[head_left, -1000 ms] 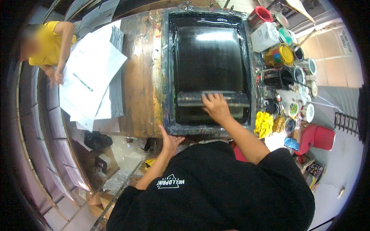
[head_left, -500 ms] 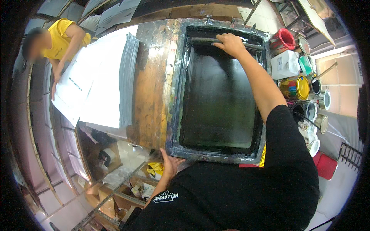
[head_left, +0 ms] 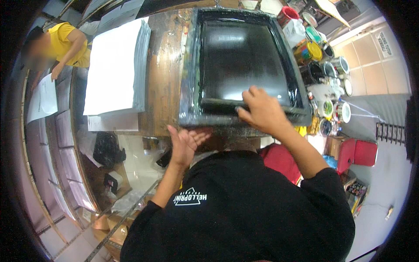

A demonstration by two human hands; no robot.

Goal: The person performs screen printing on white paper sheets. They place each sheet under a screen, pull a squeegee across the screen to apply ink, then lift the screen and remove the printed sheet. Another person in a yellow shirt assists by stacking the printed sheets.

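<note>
A screen-printing frame [head_left: 188,78] with dark ink-coated mesh [head_left: 242,56] lies on the wooden table before me. My right hand [head_left: 263,109] is closed round a dark squeegee [head_left: 218,104] at the near end of the mesh. The squeegee lies crosswise inside the frame, its right part hidden by my hand. Just under the frame's near left corner is my left hand [head_left: 185,142], palm up, thumb apart and fingers stretched out. Whether its fingertips touch the frame I cannot tell.
Left on the wooden table [head_left: 163,74] stands a thick stack of white sheets [head_left: 115,70]. Beyond it a person in yellow [head_left: 70,43] holds a printed sheet [head_left: 43,100] by a rack. Paint cans [head_left: 307,52] crowd the right side, and a red chair [head_left: 355,153] stands behind them.
My right hand has drawn the squeegee from the far end of the screen to the near end. The other person has moved a sheet off the stack toward the rack. My view has shifted.
</note>
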